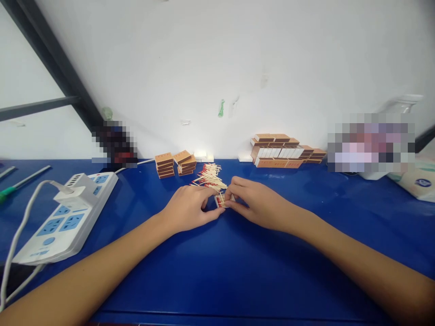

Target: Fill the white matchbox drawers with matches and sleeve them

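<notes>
A small white matchbox tray (220,202) with red-tipped matches in it lies on the blue table between my hands. My left hand (190,207) grips the tray's left side between thumb and fingers. My right hand (253,202) is at the tray's right side, its thumb and fingertips pinched over the matches; what lies between them is too small to make out. Just behind the tray is a loose pile of matches (212,175), heads mostly to the left.
Two stacks of matchboxes (165,165) (186,162) stand behind on the left, a larger stack (278,151) against the wall on the right. A white power strip (73,222) with cables lies left. A tissue pack (418,179) is far right.
</notes>
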